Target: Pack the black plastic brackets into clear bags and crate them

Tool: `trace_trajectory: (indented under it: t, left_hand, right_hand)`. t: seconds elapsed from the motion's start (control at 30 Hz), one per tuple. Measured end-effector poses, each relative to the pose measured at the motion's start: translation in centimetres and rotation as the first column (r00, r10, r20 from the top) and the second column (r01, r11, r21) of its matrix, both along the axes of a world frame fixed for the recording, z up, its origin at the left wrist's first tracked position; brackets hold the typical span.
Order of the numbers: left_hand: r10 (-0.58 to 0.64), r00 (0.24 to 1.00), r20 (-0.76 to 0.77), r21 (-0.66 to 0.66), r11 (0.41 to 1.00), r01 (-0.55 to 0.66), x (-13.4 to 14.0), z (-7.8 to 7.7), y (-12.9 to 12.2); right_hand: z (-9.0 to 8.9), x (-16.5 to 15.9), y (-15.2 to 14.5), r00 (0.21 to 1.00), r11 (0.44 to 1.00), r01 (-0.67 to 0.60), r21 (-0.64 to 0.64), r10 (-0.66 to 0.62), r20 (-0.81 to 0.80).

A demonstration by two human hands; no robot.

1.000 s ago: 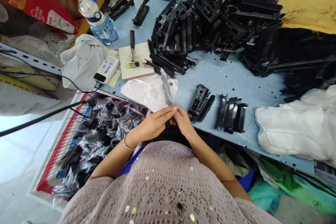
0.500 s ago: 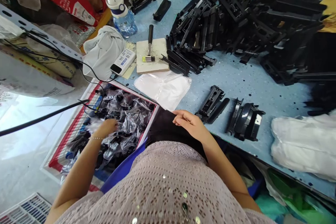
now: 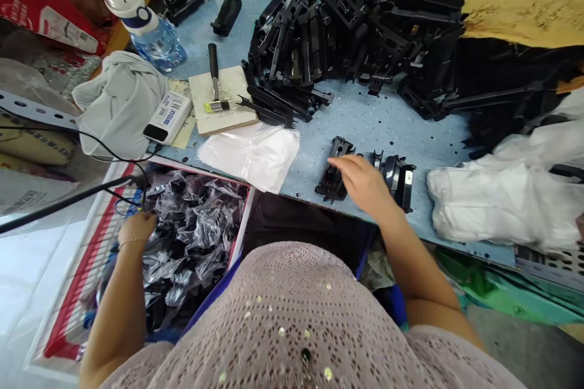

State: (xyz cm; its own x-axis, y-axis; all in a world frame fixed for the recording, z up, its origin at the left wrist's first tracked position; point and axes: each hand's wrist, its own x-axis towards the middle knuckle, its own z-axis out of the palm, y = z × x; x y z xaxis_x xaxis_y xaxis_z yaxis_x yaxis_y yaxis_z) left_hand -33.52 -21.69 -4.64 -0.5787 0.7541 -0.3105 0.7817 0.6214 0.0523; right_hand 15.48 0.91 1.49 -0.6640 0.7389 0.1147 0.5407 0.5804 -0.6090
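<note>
My left hand (image 3: 137, 229) hangs over the left part of a red-and-white crate (image 3: 78, 264) filled with black parts in clear plastic bags (image 3: 201, 228). Its fingers point down and away, so their grip is hidden. My right hand (image 3: 366, 187) is at the table's front edge with fingers stretched out over a long black plastic part (image 3: 335, 173). Whether the fingertips touch that part I cannot tell. Just beyond this hand lie more black plastic parts (image 3: 400, 183), partly covered by it. A stack of thin white plastic bags (image 3: 250, 155) rests between my hands.
A large heap of black plastic parts (image 3: 314, 42) covers the back of the blue table (image 3: 365, 118). Left of it are a brush (image 3: 214, 76) on a board (image 3: 198, 88), a white device (image 3: 171, 115) and a water bottle (image 3: 157, 42). White wrapped bundles (image 3: 483, 206) lie right.
My right hand has moved right, from beside the white bags to over the black part. My left hand has shifted toward the crate's left side. The view has turned right.
</note>
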Motion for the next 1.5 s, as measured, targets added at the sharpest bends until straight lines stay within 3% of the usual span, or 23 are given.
trace_trajectory:
  t: [0.07,0.1,0.13,0.2,0.23,0.27,0.37,0.47,0.53,0.6,0.67,0.7,0.73,0.83,0.93,1.0,1.07,1.13,1.2,1.27,1.37,1.4,1.5]
  left_hand:
    - [0.006,1.0,-0.004,0.045,0.999,-0.006,3.5,-0.1,2.8]
    - [-0.057,0.998,0.036,0.146,0.988,0.051,6.2,0.0,4.6]
    - [-0.186,0.979,0.087,0.3,0.942,0.152,9.4,0.2,6.5]
    - [-0.474,0.875,0.101,0.53,0.769,0.356,15.8,0.7,10.5]
    - [-0.533,0.844,0.054,0.57,0.711,0.412,18.4,1.0,12.2]
    - [-0.561,0.827,0.029,0.57,0.689,0.448,20.5,1.1,13.8]
    - [-0.533,0.835,0.137,0.557,0.739,0.38,22.3,0.8,16.9]
    - [-0.393,0.819,0.418,0.592,0.802,0.082,20.1,0.3,17.8]
    - [-0.314,0.747,0.586,0.574,0.811,-0.11,18.6,0.2,17.8]
    - [-0.271,0.654,0.706,0.532,0.814,-0.236,17.8,0.3,17.6]
    - [-0.248,0.568,0.785,0.488,0.811,-0.321,17.8,0.5,17.6]
    - [-0.241,0.53,0.813,0.472,0.806,-0.358,17.9,0.6,17.5]
    - [-0.241,0.496,0.835,0.461,0.797,-0.389,18.1,0.7,17.5]
    - [-0.277,0.435,0.857,0.468,0.773,-0.428,18.6,0.8,17.5]
    - [-0.338,0.488,0.805,0.548,0.739,-0.391,18.3,1.0,17.3]
    - [-0.382,0.632,0.674,0.666,0.684,-0.297,17.7,1.5,16.9]
    - [-0.432,0.798,0.42,0.769,0.636,-0.061,16.8,2.1,16.5]
    - [-0.49,0.857,0.161,0.742,0.632,0.222,16.1,2.6,16.2]
    - [-0.531,0.846,0.053,0.668,0.649,0.365,15.6,2.9,16.2]
    - [-0.535,0.84,0.092,0.652,0.67,0.355,15.3,3.0,16.3]
    - [-0.529,0.822,0.211,0.681,0.683,0.264,14.9,2.9,16.4]
    - [-0.532,0.815,0.229,0.688,0.681,0.251,14.9,2.9,16.2]
    - [-0.581,0.794,0.179,0.708,0.636,0.307,15.3,2.9,15.3]
  right_hand:
    - [-0.6,1.0,2.9,0.977,0.982,-0.098,0.162,0.065,0.202]
    - [-1.0,1.2,4.2,0.954,0.968,-0.167,0.189,0.11,0.281]
    - [-1.4,1.2,5.5,0.929,0.953,-0.234,0.193,0.161,0.333]
    - [-2.0,0.9,7.5,0.893,0.929,-0.328,0.173,0.245,0.378]
    - [-2.0,0.6,8.2,0.886,0.927,-0.34,0.158,0.259,0.384]
    - [-1.8,0.5,8.7,0.888,0.936,-0.322,0.142,0.247,0.387]
    - [-0.7,0.4,9.0,0.934,0.99,-0.125,0.071,0.093,0.344]
    - [-0.3,0.4,7.6,0.994,0.986,0.074,-0.149,-0.062,0.087]
    - [-1.0,-0.3,5.9,0.964,0.885,0.087,-0.457,-0.19,-0.185]
    - [-2.1,-1.9,3.7,0.858,0.644,-0.055,-0.763,-0.361,-0.367]
    - [-3.3,-4.0,1.6,0.756,0.369,-0.235,-0.899,-0.511,-0.408]
    - [-3.8,-5.2,0.7,0.718,0.27,-0.302,-0.914,-0.567,-0.404]
    - [-4.2,-6.4,-0.1,0.681,0.204,-0.351,-0.914,-0.614,-0.399]
    - [-5.2,-9.8,-1.0,0.612,0.114,-0.442,-0.89,-0.687,-0.392]
    - [-6.0,-12.0,-0.6,0.609,0.07,-0.463,-0.884,-0.699,-0.375]
    - [-6.4,-12.4,-0.1,0.59,0.079,-0.44,-0.894,-0.725,-0.355]
    - [-6.5,-12.1,0.1,0.565,0.105,-0.409,-0.906,-0.75,-0.342]
    - [-6.3,-11.4,-0.2,0.546,0.156,-0.377,-0.913,-0.759,-0.355]
    - [-5.7,-10.4,-1.0,0.531,0.233,-0.352,-0.907,-0.748,-0.399]
    - [-5.0,-9.5,-2.0,0.57,0.274,-0.347,-0.897,-0.698,-0.433]
    - [-4.4,-8.6,-3.5,0.729,0.31,-0.269,-0.912,-0.553,-0.403]
    - [-4.4,-8.5,-3.8,0.779,0.363,-0.203,-0.909,-0.503,-0.375]
    - [-4.8,-8.6,-4.1,0.865,0.593,0.032,-0.805,-0.42,-0.275]
